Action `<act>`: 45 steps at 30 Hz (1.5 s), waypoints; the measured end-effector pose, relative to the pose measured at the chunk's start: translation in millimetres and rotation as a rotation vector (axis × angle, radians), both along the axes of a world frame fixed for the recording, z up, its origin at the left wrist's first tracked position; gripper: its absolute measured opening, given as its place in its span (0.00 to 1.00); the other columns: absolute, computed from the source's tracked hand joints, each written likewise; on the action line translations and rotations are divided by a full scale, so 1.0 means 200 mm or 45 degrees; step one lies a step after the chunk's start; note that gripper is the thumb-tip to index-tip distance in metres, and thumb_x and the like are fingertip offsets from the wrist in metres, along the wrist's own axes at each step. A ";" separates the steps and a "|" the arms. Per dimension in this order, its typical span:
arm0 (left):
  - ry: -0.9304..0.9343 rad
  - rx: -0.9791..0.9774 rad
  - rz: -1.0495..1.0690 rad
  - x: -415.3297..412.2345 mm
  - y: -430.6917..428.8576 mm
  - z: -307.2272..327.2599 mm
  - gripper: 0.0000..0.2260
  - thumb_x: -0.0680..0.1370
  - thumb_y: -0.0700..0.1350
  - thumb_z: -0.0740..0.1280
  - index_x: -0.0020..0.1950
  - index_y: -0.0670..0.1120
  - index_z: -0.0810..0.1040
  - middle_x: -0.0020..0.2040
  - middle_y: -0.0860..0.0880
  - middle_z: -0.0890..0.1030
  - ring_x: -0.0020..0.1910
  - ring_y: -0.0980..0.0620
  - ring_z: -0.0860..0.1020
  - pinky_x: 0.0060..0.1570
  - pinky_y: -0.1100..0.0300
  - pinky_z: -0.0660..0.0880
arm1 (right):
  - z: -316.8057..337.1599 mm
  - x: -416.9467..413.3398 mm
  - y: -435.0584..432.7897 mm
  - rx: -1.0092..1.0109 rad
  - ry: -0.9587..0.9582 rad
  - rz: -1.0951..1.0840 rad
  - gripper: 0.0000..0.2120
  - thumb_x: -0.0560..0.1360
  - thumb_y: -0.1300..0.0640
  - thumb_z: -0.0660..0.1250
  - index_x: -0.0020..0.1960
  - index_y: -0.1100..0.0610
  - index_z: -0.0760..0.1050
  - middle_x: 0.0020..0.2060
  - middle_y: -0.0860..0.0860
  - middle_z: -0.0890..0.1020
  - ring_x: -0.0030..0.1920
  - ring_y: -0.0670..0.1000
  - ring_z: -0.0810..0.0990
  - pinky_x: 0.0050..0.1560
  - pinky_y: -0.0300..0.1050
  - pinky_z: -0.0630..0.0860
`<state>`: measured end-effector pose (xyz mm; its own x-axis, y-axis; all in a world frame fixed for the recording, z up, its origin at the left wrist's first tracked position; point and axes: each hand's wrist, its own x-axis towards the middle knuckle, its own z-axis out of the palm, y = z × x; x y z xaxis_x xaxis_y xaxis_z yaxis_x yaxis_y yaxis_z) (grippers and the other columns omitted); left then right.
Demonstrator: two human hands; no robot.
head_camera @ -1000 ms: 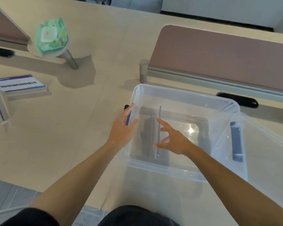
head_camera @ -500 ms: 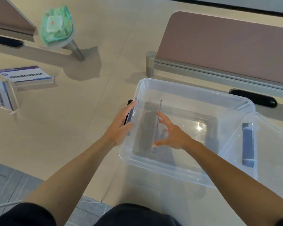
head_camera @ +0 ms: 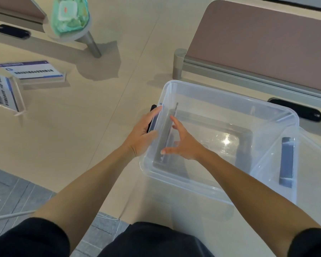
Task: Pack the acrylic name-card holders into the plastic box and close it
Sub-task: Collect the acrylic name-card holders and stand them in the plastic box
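L hand grips left wall of box on table. R hand, fingers spread, inside box touching upright holder near left wall. Two holders well apart, far left.

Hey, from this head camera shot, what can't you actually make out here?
- Print on the two card holders on the table: head view, too small and blurred to read.
- Lid beside the box: head view, cut off by the right edge.
- Clear holder in the box: whether the right hand grips it or only touches it; see-through, seen edge-on.
- Left hand fingertips: behind the box wall.
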<state>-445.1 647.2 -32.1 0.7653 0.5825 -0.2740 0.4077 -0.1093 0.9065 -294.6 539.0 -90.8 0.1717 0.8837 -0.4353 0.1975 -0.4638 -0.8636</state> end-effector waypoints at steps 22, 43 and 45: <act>0.080 0.117 -0.025 -0.01 0.02 -0.03 0.34 0.71 0.43 0.59 0.74 0.66 0.60 0.74 0.64 0.62 0.73 0.59 0.62 0.71 0.48 0.65 | -0.02 -0.01 0.01 0.015 -0.026 0.045 0.55 0.61 0.38 0.81 0.71 0.22 0.44 0.79 0.42 0.54 0.77 0.51 0.59 0.69 0.63 0.71; -0.118 0.695 -0.854 0.26 -0.58 0.35 0.17 0.77 0.49 0.63 0.64 0.46 0.78 0.64 0.46 0.78 0.65 0.44 0.70 0.67 0.55 0.62 | 0.92 -0.03 -1.32 -0.664 -1.056 -0.697 0.18 0.76 0.44 0.69 0.63 0.49 0.78 0.51 0.47 0.84 0.50 0.52 0.81 0.58 0.49 0.76; -0.143 0.779 -0.958 0.32 -0.71 0.37 0.15 0.77 0.47 0.64 0.63 0.47 0.78 0.62 0.47 0.78 0.63 0.45 0.72 0.65 0.55 0.65 | 0.96 -0.08 -1.50 -0.709 -1.046 -0.776 0.18 0.76 0.44 0.69 0.64 0.49 0.77 0.49 0.45 0.83 0.52 0.52 0.81 0.58 0.51 0.77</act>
<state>-381.6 505.3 41.2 0.9986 -0.0520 0.0103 -0.0466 -0.7702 0.6360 -311.0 238.1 101.1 0.9129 0.2792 -0.2978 0.2166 -0.9497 -0.2264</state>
